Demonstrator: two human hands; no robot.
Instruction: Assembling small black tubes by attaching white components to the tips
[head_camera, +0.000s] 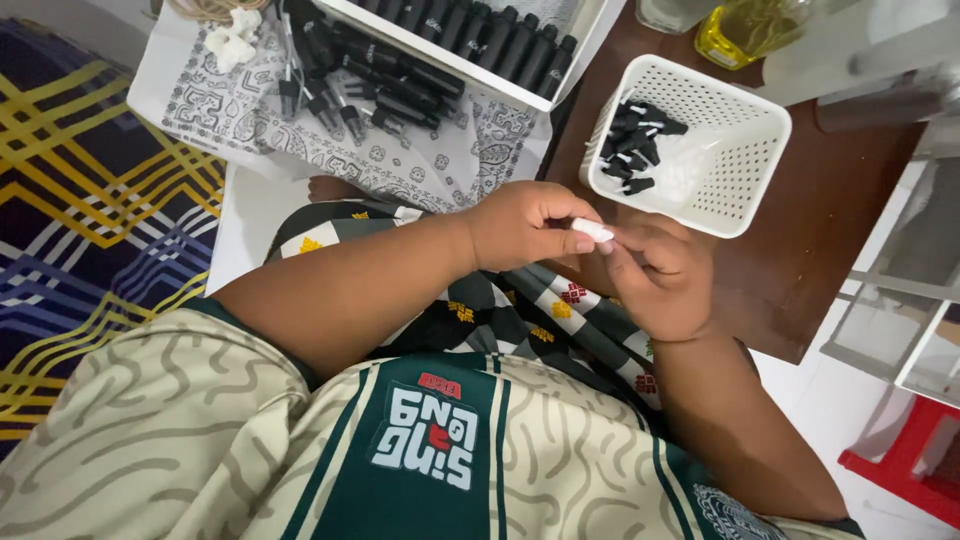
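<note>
brown table (820, 230): white basket (745, 165), both hands (530, 225) pinching white piece (592, 231)

I sit on a home floor: patterned rug (90, 200), low wooden table (800, 230), white basket (730, 150) of black caps (632, 145), tray of black bottles (470, 35).

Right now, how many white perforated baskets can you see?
1. The white basket sits on the brown table, just beyond both hands, holding small black caps. Others may lie outside the frame.
</note>
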